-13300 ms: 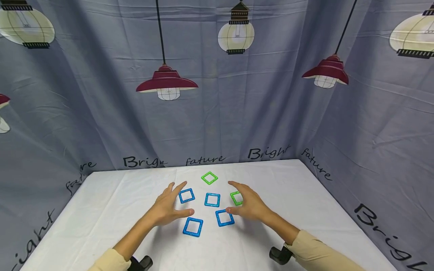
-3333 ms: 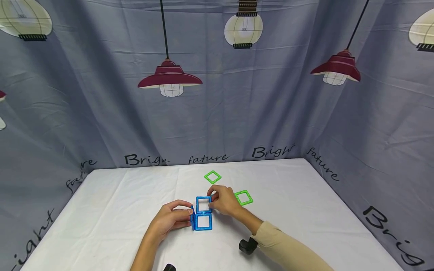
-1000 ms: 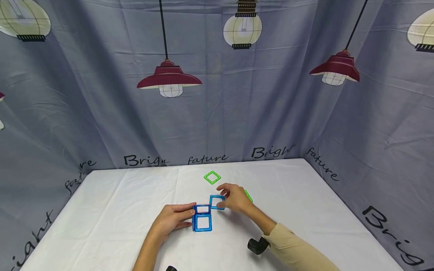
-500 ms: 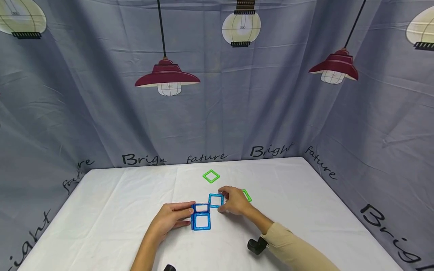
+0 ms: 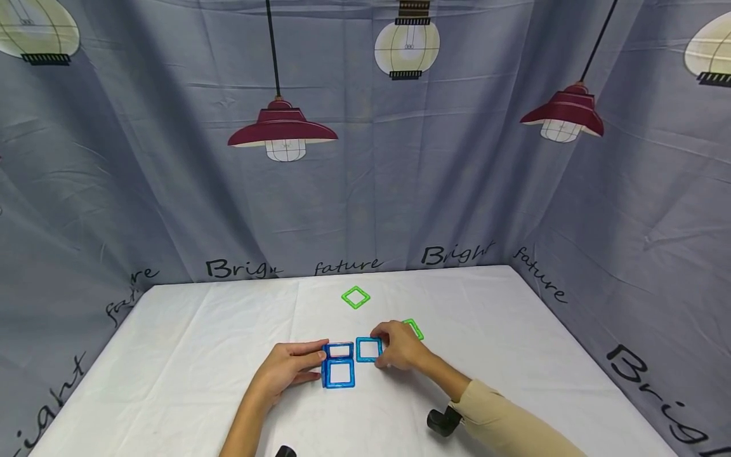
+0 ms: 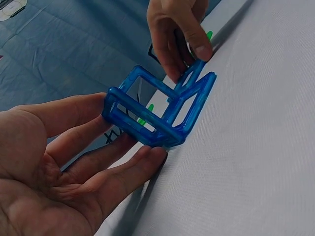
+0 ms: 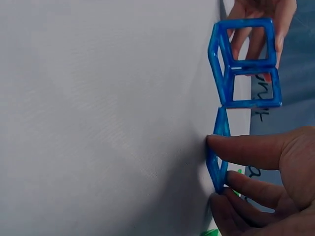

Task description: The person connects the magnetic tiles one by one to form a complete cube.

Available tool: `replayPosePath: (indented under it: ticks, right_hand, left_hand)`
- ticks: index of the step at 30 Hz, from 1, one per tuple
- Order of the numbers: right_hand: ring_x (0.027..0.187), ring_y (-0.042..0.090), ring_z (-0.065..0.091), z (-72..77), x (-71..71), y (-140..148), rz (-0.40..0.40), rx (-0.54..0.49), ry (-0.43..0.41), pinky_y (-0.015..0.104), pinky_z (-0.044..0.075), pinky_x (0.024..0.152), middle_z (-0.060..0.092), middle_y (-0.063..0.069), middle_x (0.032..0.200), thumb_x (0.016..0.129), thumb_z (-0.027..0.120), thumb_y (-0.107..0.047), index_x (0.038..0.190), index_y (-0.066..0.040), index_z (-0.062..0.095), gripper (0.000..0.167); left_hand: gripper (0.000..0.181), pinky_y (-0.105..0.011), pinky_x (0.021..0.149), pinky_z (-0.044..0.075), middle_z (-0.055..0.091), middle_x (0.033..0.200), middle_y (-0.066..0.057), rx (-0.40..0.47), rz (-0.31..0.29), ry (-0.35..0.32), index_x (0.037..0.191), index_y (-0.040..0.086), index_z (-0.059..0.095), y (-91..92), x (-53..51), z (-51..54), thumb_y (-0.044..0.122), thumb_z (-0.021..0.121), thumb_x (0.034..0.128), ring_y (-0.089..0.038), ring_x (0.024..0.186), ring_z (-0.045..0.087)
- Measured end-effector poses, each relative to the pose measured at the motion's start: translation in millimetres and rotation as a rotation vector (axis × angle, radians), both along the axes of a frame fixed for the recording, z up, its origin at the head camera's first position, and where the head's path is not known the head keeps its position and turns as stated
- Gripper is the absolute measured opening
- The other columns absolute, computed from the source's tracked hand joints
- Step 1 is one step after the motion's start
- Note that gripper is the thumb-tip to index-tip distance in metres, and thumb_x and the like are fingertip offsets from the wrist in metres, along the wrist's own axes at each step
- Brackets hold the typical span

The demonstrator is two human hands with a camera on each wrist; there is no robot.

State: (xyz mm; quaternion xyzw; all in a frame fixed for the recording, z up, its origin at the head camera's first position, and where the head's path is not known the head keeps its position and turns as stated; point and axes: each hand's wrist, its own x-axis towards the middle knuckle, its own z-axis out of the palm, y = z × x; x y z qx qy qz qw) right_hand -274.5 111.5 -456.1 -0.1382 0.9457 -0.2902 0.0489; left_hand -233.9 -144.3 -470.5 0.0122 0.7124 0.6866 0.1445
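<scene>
Three blue square magnetic tiles are joined: one lies flat on the table (image 5: 341, 384), a back tile (image 5: 340, 344) stands along its far edge, and a left tile (image 5: 325, 376) stands at its left. My left hand (image 5: 288, 369) holds this corner by the left upright tile, its fingertips on the edges in the left wrist view. With thumb and fingers, my right hand (image 5: 401, 346) pinches a fourth blue tile (image 5: 359, 350) just right of the assembly. The right wrist view shows this held tile (image 7: 221, 127) with one corner at, or nearly at, the flat tile's corner.
One green square tile (image 5: 349, 302) lies at the back of the white-covered table (image 5: 188, 355). Behind my right hand is another green tile (image 5: 419, 332), partly hidden. A grey printed curtain (image 5: 354, 209) hangs behind and at both sides.
Tiles that lay scattered earlier are now joined, and the back tile has gone from flat to upright. Lately my right hand has shifted the fourth tile slightly right and nearer; my left hand stays.
</scene>
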Motion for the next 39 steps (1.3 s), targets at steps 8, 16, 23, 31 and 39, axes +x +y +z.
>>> replayPosePath:
  ticks: [8, 16, 23, 31, 39]
  right_hand:
    - [0.087, 0.017, 0.052, 1.8, 20.0, 4.3, 0.114, -0.004, 0.021, 0.034, 0.053, 0.081, 0.064, 0.004, 0.096, 0.068, 0.092, -0.005, 0.110, -0.003, 0.072, 0.048]
    - [0.088, 0.019, 0.054, 5.7, 30.3, 8.0, 0.145, -0.024, 0.011, 0.034, 0.052, 0.080, 0.064, 0.005, 0.096, 0.066, 0.093, -0.006, 0.108, -0.002, 0.071, 0.048]
    - [0.088, 0.019, 0.055, 3.2, 33.6, 8.9, 0.190, -0.040, -0.007, 0.028, 0.050, 0.078, 0.063, 0.003, 0.095, 0.064, 0.093, -0.008, 0.106, -0.004, 0.071, 0.047]
    - [0.086, 0.018, 0.054, 4.1, 33.7, 9.3, 0.196, -0.032, 0.003, 0.028, 0.050, 0.077, 0.062, 0.003, 0.093, 0.064, 0.092, -0.008, 0.105, -0.004, 0.070, 0.047]
    - [0.088, 0.019, 0.053, 7.6, 33.5, 6.4, 0.200, -0.012, -0.017, 0.032, 0.051, 0.080, 0.061, 0.004, 0.095, 0.065, 0.091, -0.008, 0.107, -0.003, 0.069, 0.048]
  left_hand:
    - [0.045, -0.039, 0.086, 0.062, 0.068, 0.129, -0.022, -0.003, -0.001, 0.003, 0.133, -0.001, 0.065, -1.8, -0.1, -1.0, 0.019, 0.073, 0.0937, -0.024, 0.104, 0.073]
    - [0.047, -0.040, 0.087, 0.062, 0.071, 0.125, -0.017, -0.003, 0.004, -0.002, 0.132, 0.000, 0.066, -0.9, -0.8, 0.0, 0.023, 0.075, 0.0923, -0.024, 0.104, 0.073]
    - [0.047, -0.039, 0.087, 0.062, 0.071, 0.127, -0.017, -0.010, 0.002, -0.010, 0.133, 0.000, 0.065, -1.5, 1.1, 0.9, 0.023, 0.075, 0.0928, -0.023, 0.104, 0.073]
    - [0.047, -0.039, 0.086, 0.062, 0.070, 0.128, -0.018, -0.004, -0.002, -0.010, 0.133, 0.000, 0.066, -0.1, 0.9, 0.2, 0.023, 0.074, 0.0932, -0.022, 0.103, 0.073]
    - [0.046, -0.039, 0.085, 0.062, 0.069, 0.129, -0.018, -0.010, -0.001, -0.002, 0.133, 0.001, 0.066, 0.2, -1.1, -1.1, 0.022, 0.075, 0.0928, -0.022, 0.104, 0.073]
